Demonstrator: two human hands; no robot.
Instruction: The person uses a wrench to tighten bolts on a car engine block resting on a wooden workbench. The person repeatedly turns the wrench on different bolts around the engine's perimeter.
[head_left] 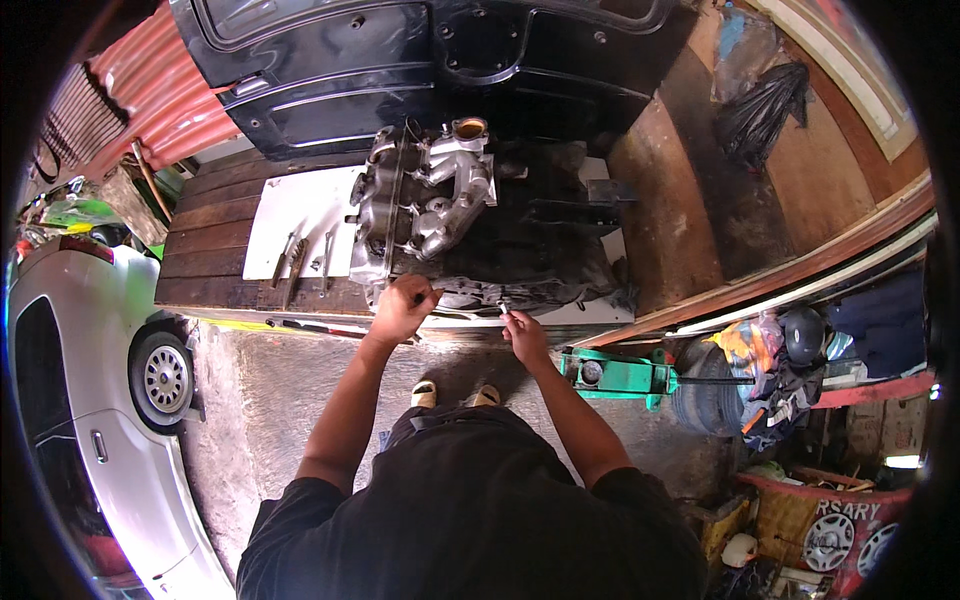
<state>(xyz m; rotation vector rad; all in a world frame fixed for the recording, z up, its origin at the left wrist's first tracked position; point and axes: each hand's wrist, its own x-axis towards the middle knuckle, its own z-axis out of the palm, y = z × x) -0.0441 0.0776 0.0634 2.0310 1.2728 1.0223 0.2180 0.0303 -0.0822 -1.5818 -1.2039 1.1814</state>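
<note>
On the bench in front of me stands a grey metal engine head [372,220] with a curved intake manifold [462,200] attached on its right side. My left hand [402,312] is closed by the engine head's near end; whatever its fingers hold, if anything, is hidden. To the right, my right hand [525,338] pinches a small pale metal piece [503,307], too small to name, at the near edge of a dark, greasy engine part [530,265]. Several hand tools, among them a wrench [326,262], lie on a white sheet [285,215] left of the engine head.
A dark panel [400,70] rises behind the wooden bench [205,235]. A green floor jack [620,375] stands on the floor at my right, near a tire [705,390] and a black helmet [803,335]. A silver car [110,450] is parked on the left.
</note>
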